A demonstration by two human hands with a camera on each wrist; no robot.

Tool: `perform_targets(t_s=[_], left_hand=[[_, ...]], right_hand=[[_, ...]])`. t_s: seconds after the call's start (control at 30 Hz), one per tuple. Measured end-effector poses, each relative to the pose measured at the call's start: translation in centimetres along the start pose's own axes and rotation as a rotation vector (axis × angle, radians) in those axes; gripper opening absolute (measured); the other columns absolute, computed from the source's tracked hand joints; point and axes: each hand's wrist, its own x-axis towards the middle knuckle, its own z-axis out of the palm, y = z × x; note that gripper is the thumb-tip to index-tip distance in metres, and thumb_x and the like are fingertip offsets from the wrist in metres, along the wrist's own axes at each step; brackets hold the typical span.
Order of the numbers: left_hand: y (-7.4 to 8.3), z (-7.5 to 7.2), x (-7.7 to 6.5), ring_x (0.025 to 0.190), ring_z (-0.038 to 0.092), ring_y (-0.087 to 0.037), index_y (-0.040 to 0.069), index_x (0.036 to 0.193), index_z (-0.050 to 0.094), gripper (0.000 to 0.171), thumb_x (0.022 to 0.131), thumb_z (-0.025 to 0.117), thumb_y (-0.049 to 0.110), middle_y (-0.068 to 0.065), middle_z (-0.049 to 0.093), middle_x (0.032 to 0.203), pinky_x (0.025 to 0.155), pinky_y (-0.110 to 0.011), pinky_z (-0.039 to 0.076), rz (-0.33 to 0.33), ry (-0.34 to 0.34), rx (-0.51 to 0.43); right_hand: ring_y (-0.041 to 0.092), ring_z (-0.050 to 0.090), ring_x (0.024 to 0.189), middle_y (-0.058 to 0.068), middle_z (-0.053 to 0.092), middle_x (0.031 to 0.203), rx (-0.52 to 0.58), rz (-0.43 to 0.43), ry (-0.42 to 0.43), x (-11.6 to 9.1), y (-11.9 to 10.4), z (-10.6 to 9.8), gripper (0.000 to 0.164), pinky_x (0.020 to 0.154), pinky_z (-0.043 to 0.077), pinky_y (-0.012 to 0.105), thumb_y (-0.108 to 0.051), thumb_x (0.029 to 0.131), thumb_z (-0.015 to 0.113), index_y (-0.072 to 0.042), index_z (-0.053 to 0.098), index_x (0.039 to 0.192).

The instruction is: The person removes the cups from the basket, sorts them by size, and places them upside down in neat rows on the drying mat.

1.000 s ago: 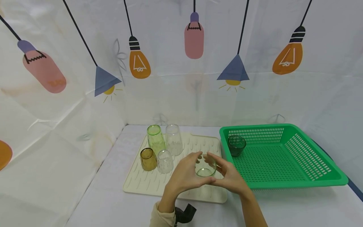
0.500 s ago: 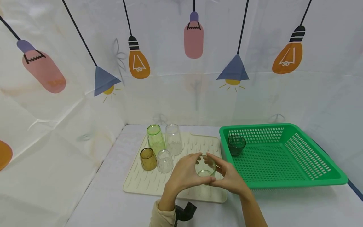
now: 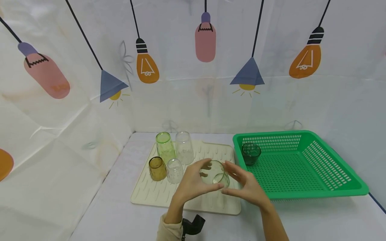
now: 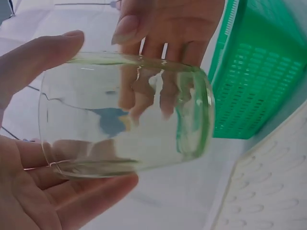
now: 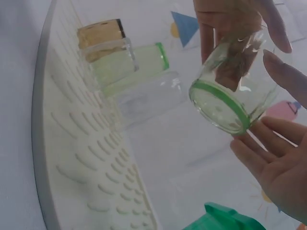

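A clear, faintly green glass tumbler (image 3: 219, 174) is held above the ribbed cream drying mat (image 3: 156, 195), tilted. My left hand (image 3: 193, 182) grips it, the thumb on one side and the fingers on the other, as the left wrist view shows. Close by on the right, my right hand (image 3: 248, 187) has its fingers spread and its thumb off the glass. In the right wrist view its fingertips (image 5: 240, 146) lie near the thick green end of the tumbler; whether they touch is unclear. Part of the left fingers shows through the glass.
On the mat's left stand an amber glass (image 3: 157, 169), a short clear glass (image 3: 175, 171), a tall green glass (image 3: 165, 147) and a tall clear glass (image 3: 184, 149). A green plastic basket (image 3: 301, 192) at right holds a dark green glass (image 3: 251, 154).
The tumbler has tilted, its base shifting to the right. My hands have moved slightly apart; the right thumb and fingers have come away from the left hand and the glass.
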Motion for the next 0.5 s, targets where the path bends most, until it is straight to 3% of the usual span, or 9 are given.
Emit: perform_targets(t_s=[0.17, 0.37, 0.5], left_hand=[[-0.8, -0.2, -0.3, 0.108, 0.06, -0.028, -0.001, 0.132, 0.049, 0.068, 0.073, 0.08, 0.017, -0.014, 0.062, 0.117, 0.082, -0.032, 0.055, 0.021, 0.055, -0.197], [-1.4, 0.0, -0.6, 0.112, 0.057, -0.035, -0.004, 0.133, 0.046, 0.065, 0.076, 0.076, 0.005, -0.021, 0.057, 0.122, 0.085, -0.035, 0.055, 0.06, 0.103, -0.371], [-1.8, 0.3, -0.7, 0.114, 0.053, -0.044, -0.006, 0.134, 0.043, 0.065, 0.079, 0.075, 0.007, -0.03, 0.051, 0.125, 0.087, -0.039, 0.053, 0.094, 0.123, -0.495]], right_hand=[[0.005, 0.045, 0.127, 0.029, 0.046, 0.134, 0.019, -0.022, 0.014, -0.2, 0.0, -0.3, 0.078, 0.102, 0.038, 0.02, 0.009, 0.072, 0.074, 0.01, 0.035, 0.139], [0.002, 0.043, 0.127, 0.039, 0.041, 0.132, 0.019, -0.009, 0.037, -0.3, -0.2, -0.3, 0.076, 0.101, 0.037, 0.016, 0.01, 0.072, 0.074, 0.013, 0.035, 0.137], [0.001, 0.044, 0.126, 0.022, 0.044, 0.138, 0.038, 0.003, 0.055, -0.3, -0.2, -0.1, 0.076, 0.1, 0.038, 0.015, 0.01, 0.072, 0.074, 0.013, 0.036, 0.137]])
